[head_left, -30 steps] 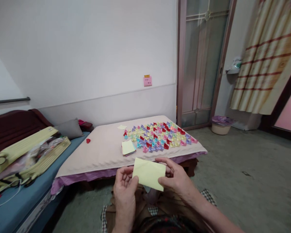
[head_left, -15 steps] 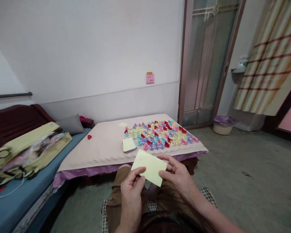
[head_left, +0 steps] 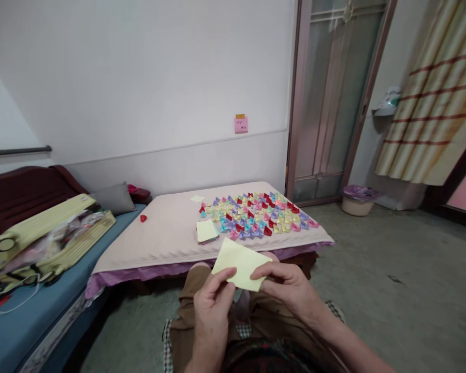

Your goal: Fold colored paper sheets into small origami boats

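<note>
Yellow paper [head_left: 238, 259] being pinched snugly by left hand [head_left: 213, 308] and right hand [head_left: 291, 288]; up on the pink note [head_left: 238, 129], dark writing [head_left: 241, 124] is glimpsed, too small to be read

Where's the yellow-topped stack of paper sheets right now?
In the head view, the stack lies near the front edge of the cream cloth, just left of the multicoloured folded paper pieces and beyond the held pale yellow sheet.

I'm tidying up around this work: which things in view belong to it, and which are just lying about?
Likely belonging: yellow paper, held by the left hand and right hand; paper stack; folded paper pieces.

Probably just lying about: open suitcase; grey cushion; bin.
</note>
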`<state>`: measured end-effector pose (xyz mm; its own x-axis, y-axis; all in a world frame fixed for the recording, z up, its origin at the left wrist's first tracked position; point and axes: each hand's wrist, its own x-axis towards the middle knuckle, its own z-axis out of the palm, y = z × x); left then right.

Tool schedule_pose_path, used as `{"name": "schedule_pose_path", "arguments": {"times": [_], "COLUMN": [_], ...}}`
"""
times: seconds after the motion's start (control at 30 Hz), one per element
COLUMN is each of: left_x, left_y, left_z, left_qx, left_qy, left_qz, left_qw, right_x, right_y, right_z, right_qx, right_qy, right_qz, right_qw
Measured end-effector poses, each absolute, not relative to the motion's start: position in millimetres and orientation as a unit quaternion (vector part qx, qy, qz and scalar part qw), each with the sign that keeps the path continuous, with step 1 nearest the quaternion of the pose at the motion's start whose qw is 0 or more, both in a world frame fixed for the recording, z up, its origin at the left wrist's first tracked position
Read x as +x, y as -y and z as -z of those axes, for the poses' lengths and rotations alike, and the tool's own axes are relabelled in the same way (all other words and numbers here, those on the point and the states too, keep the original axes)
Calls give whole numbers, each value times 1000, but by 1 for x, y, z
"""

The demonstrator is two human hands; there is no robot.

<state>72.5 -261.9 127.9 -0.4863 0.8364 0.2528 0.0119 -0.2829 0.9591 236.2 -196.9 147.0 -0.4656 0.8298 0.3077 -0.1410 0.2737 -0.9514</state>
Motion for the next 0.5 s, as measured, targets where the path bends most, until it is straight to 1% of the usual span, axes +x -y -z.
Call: {"name": "schedule_pose_path", "arguments": {"times": [0.1, 0.27, 0.5], "left_x": [75, 85, 89], "left_y": [264, 265, 262], "left_z": [-133, -139, -130], "left_qx": [419, 384, 389], "left_qy": [-535, -538, -570], "left_qz": [-678, -696, -684], "left_qw": [281, 280, 234], "right_x": [229, 218, 212], "right_y": [198, 199, 199], "right_z": [-145, -138, -131], "right_qx": [-286, -320, -353], "right_qy": [637, 584, 573], "right_qz": [-533, -515, -497], "right_qw": [479, 540, 548]}}
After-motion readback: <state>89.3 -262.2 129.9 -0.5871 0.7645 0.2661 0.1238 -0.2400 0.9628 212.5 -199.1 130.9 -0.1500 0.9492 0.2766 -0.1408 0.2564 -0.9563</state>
